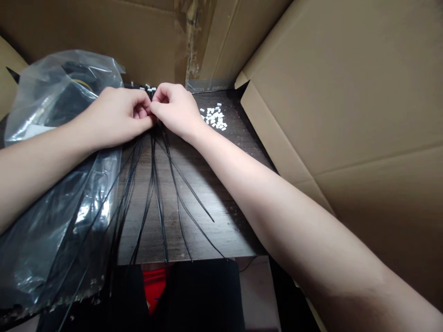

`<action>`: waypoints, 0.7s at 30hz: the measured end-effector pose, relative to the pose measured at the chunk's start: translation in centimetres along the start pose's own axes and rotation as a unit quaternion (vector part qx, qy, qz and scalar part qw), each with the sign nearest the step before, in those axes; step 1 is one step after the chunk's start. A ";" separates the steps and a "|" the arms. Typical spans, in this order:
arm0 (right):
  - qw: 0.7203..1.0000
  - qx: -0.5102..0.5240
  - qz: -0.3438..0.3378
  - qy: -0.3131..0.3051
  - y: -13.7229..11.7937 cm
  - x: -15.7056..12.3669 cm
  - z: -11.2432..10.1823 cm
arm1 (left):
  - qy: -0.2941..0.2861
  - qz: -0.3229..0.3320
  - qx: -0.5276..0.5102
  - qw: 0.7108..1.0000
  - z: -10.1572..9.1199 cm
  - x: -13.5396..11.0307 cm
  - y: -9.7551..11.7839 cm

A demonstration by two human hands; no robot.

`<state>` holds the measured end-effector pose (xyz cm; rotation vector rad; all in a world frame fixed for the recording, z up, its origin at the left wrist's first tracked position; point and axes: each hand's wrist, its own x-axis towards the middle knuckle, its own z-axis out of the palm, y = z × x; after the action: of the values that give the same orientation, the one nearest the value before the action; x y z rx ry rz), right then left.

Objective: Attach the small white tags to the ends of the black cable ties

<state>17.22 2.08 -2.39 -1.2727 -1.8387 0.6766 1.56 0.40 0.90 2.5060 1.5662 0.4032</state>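
My left hand (121, 113) and my right hand (176, 108) meet at the back of the dark wooden table (200, 184). Both have their fingers pinched close together, the fingertips touching or nearly so. Thin black wires (153, 161) run out from under the fingers and fan toward the table's front edge. Just behind the fingertips sit several small white connectors (151, 89) on the wire ends. The pinch hides exactly which piece each hand holds. A pile of small loose white pieces (214, 116) lies right of my right hand.
A clear plastic bag (41, 106) with black coiled material inside lies at the left, under my left forearm. Cardboard walls stand behind (104, 41) and at the right (363, 106). Something red (154, 286) shows below the table's front edge.
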 end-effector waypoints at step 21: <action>0.999 -0.036 0.014 0.000 0.5 1.0 0.3 | -0.030 -0.036 0.079 0.996 -0.6 -0.3 1.5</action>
<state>17.06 3.17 -2.59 -1.3471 -1.8645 0.6297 2.54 -0.50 1.83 2.5397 1.7228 0.1987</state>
